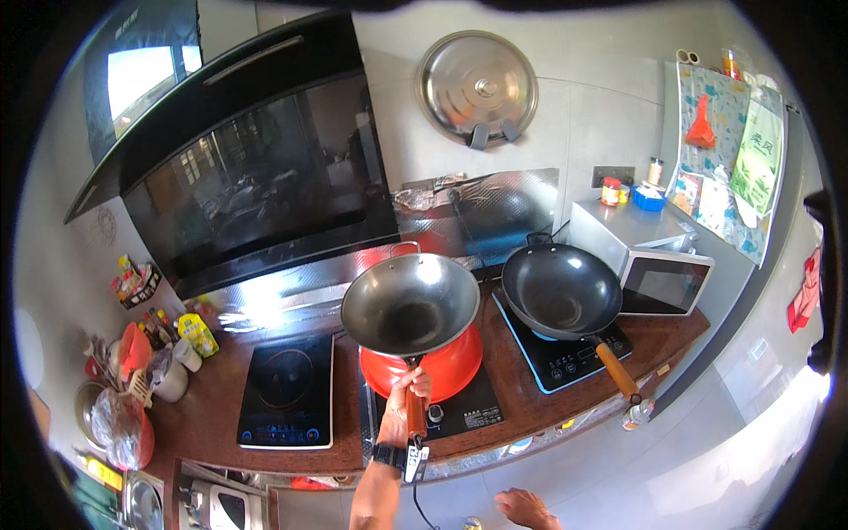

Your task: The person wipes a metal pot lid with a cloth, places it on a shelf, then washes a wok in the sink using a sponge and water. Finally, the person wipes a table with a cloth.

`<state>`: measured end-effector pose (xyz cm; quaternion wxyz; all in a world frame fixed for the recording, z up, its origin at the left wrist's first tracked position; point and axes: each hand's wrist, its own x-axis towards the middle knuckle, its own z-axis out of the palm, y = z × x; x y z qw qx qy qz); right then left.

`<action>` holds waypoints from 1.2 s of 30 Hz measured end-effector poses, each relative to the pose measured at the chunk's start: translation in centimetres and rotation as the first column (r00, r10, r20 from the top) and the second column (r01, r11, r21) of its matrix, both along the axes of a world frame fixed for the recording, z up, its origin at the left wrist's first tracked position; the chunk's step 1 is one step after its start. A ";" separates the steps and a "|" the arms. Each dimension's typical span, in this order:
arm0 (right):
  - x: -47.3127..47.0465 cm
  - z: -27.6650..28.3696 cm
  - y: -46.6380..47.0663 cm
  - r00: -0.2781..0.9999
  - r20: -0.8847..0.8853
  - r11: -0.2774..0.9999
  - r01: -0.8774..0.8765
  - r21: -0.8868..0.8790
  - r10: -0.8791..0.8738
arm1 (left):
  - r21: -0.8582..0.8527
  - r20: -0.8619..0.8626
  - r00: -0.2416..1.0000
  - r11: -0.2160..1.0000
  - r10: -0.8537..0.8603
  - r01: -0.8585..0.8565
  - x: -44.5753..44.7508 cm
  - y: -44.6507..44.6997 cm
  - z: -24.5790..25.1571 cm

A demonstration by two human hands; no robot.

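My left hand (409,389) grips the wooden handle of a grey metal wok (411,298). Under that wok is a red, round basin-like vessel (457,371), which rests on a black built-in cooktop (474,407) with a knob. Whether the wok touches the red vessel cannot be made out. My right hand (527,507) hangs low at the bottom edge, in front of the counter, with its fingers bent and no object visible in it. A second, darker wok (563,291) stands on an induction cooker (543,368) to the right, its wooden handle pointing towards me.
Another induction cooker (286,397) lies left on the brown counter (205,411). Bottles, cups and bagged bowls (122,427) crowd the far left. A microwave oven (666,281) stands at the right, its door ajar. The range hood (265,165) overhangs the back; a large lid (478,86) hangs on the wall.
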<state>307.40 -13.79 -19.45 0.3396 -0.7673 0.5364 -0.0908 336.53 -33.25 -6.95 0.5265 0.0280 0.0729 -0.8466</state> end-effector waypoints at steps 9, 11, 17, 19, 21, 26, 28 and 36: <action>-0.5 2.7 0.3 0.996 0.008 0.995 -0.094 -0.017 0.094 | -0.100 -0.187 0.982 0.995 0.001 -0.020 1.0 1.7 2.9; -0.3 2.9 0.4 0.994 -0.004 0.994 -0.107 -0.005 0.107 | -0.118 -0.204 0.979 0.993 -0.016 -0.009 1.6 2.9 3.5; 2.3 4.3 0.4 0.972 -0.071 0.975 -0.222 0.017 0.222 | -0.168 -0.106 0.994 0.985 0.029 -0.046 4.3 11.2 5.5; 4.1 4.6 0.2 0.950 -0.086 0.954 -0.300 0.017 0.301 | -0.061 0.038 0.989 0.988 0.145 -0.143 5.5 15.8 6.0; 6.3 4.7 0.1 0.924 -0.095 0.929 -0.370 0.019 0.370 | -0.092 0.115 0.973 0.978 0.197 -0.187 7.2 21.0 6.5; 13.6 4.4 0.9 0.834 -0.077 0.836 -0.549 -0.007 0.547 | 0.006 0.306 0.878 0.921 0.369 -0.389 11.3 35.9 6.9; 17.0 4.6 2.4 0.769 -0.098 0.772 -0.636 -0.020 0.631 | 0.008 0.318 0.844 0.889 0.432 -0.458 12.8 42.3 6.8; 32.8 3.5 15.4 0.440 -0.082 0.438 -0.898 -0.041 0.894 | 0.181 0.461 0.569 0.556 0.681 -0.811 16.8 65.0 3.7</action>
